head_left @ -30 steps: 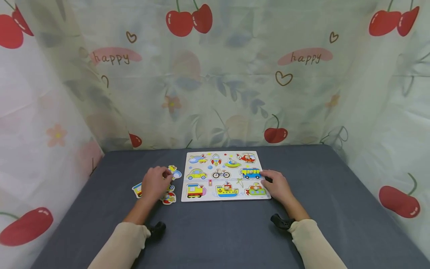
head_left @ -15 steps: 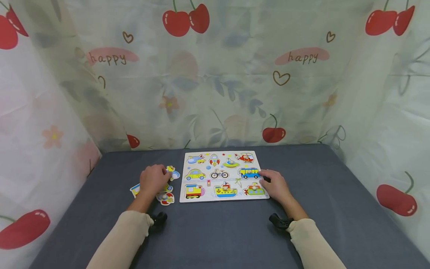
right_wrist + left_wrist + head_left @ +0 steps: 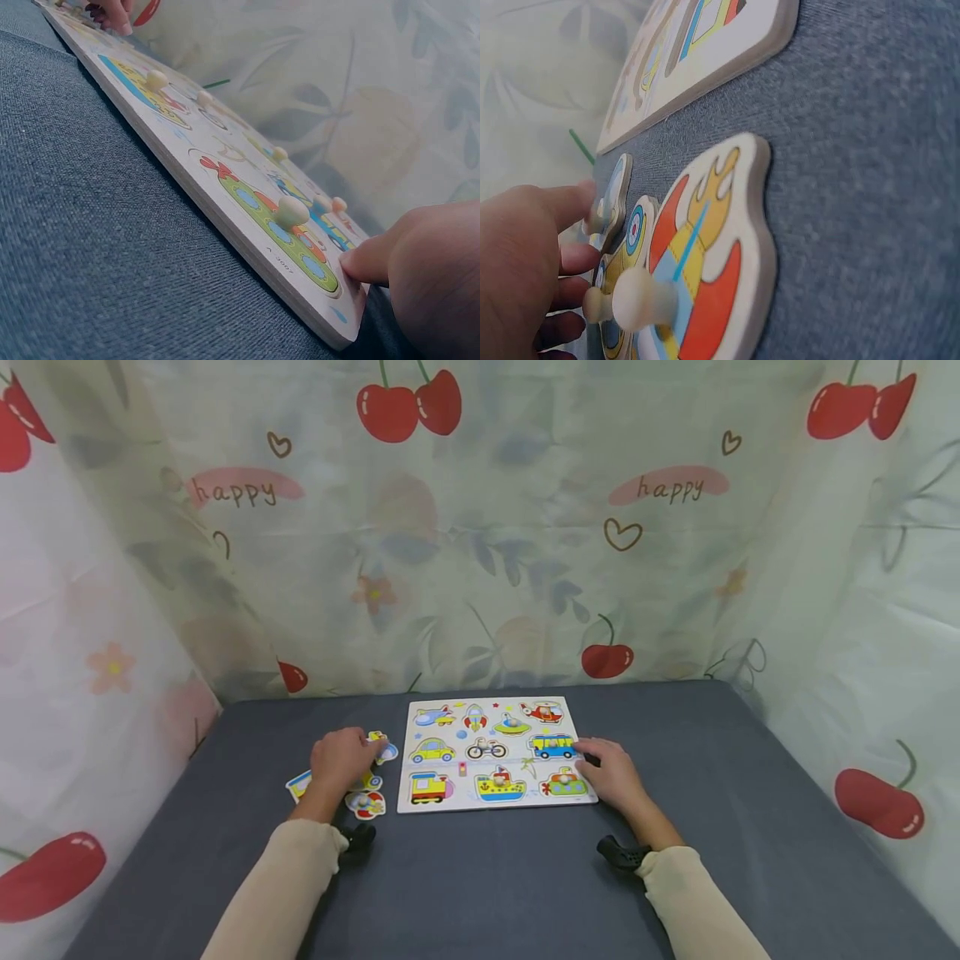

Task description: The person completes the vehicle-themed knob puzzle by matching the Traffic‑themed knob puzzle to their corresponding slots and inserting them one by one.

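Left of the puzzle board, my left hand pinches the small knob of the airplane piece between thumb and finger. Close by lie the rocket piece, a yellow car piece and, partly behind the hand, a train piece. My right hand rests its fingertips on the right edge of the white board; in the right wrist view the thumb touches the board beside the submarine piece. The other right fingers are hidden there.
Knobbed pieces sit in the board, among them a bus, a bicycle, a ship and a helicopter. A grey-blue cloth covers the table. Behind it hangs a cherry-printed curtain.
The left hand shifts slightly over the loose pieces, and more of the rocket piece comes into sight. The right hand stays at the board's edge. The whole head view drifts a little left.
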`<state>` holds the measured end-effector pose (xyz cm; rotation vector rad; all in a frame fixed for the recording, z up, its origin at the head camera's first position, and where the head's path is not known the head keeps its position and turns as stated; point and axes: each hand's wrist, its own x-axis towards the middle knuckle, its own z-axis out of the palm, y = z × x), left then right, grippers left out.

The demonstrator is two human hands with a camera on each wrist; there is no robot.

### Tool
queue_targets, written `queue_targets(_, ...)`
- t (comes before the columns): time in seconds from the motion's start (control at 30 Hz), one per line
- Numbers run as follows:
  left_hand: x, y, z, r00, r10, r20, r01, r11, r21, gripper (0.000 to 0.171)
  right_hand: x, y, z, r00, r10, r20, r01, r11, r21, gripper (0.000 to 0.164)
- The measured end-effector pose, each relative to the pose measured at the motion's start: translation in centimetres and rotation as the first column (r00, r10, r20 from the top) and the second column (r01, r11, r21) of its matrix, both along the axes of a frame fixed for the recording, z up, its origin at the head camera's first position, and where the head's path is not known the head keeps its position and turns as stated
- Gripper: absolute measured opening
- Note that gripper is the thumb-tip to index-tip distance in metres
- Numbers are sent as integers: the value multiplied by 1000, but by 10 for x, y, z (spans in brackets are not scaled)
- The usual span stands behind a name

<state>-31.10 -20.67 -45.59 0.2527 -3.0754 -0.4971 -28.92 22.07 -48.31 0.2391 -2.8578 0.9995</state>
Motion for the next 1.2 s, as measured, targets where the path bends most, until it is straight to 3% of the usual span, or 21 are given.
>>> queue_targets(0.53,-3,4,6,1000,18,-10,-18,1000,15,40,-2,-3,0,1000,-12,3,12,1000,-6,37)
queue_targets(1.2,-14,15,9,993,33,-114,-21,995,101,31,-1,-3,-1,1000,-27,9,27,999,-18,37)
